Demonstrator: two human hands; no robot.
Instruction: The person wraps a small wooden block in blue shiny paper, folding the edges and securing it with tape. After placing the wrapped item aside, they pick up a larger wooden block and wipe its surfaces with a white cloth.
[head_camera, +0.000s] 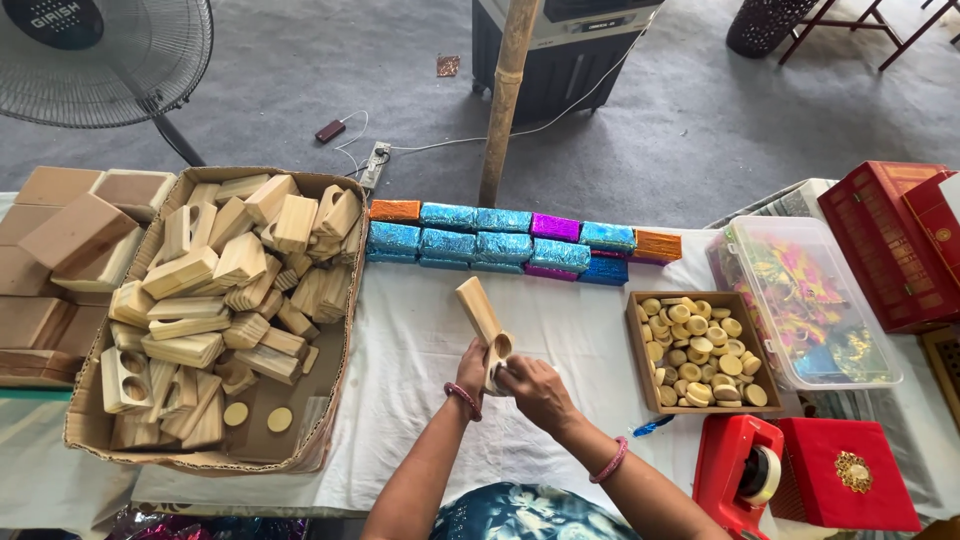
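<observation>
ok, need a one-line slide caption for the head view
Both hands, left hand and right hand, hold a wooden block with round holes over a white-clothed table, between a cardboard box and a disc tray.

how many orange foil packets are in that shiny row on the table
2: one orange packet at the row's left end by the cardboard box, one orange packet at the right end near the plastic tub. More may be hidden underneath.

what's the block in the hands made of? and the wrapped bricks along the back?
Block held by left hand and right hand: looks like pale unfinished wood, matte, with round holes cut in it. Wrapped bricks: shiny crinkled foil or metallic paper, mostly blue, some purple and orange; contents hidden.
</observation>
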